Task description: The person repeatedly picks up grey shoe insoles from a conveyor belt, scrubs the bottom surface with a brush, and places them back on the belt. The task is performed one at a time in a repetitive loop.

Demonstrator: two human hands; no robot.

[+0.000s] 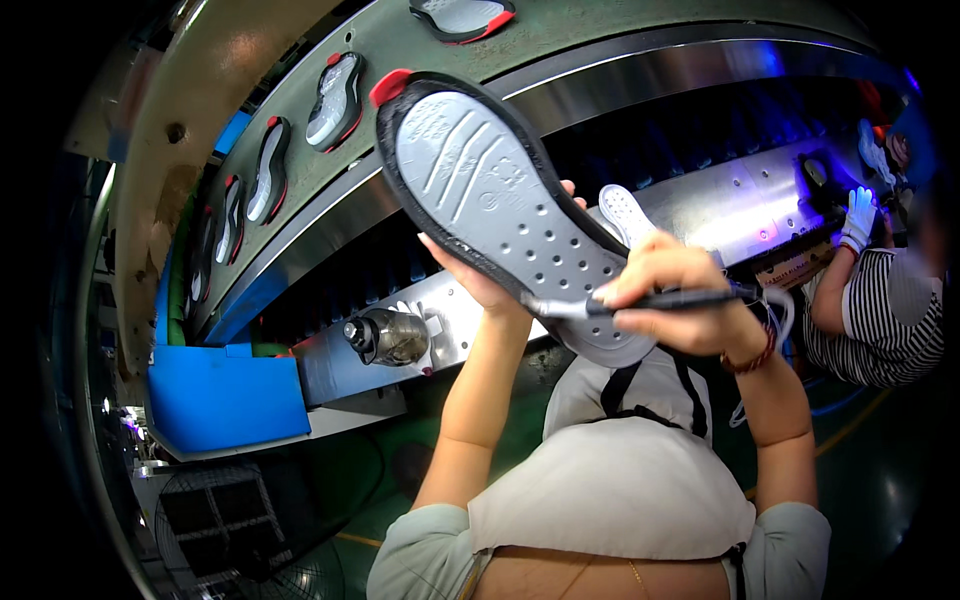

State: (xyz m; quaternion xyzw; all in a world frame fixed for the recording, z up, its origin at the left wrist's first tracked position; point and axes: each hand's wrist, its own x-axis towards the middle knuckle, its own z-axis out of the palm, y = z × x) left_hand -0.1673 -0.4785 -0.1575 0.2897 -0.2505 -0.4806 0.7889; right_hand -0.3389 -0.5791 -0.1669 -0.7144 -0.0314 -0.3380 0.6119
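Note:
My left hand holds up a shoe sole from beneath. The sole's inner face is light grey, with moulded lines and rows of small holes; its rim is black, with a red tip at the upper left. Fingertips of the left hand show at the sole's far edge. In my right hand is a brush with a black handle, gripped between thumb and fingers. Its pale tip lies against the near rim of the sole. A pale cord or tube shows by the right wrist.
Several similar soles lie along the green conveyor belt ahead. Below it, a metal shelf carries a bottle and a smaller grey sole piece. A blue box stands left. At right works another person with a white glove.

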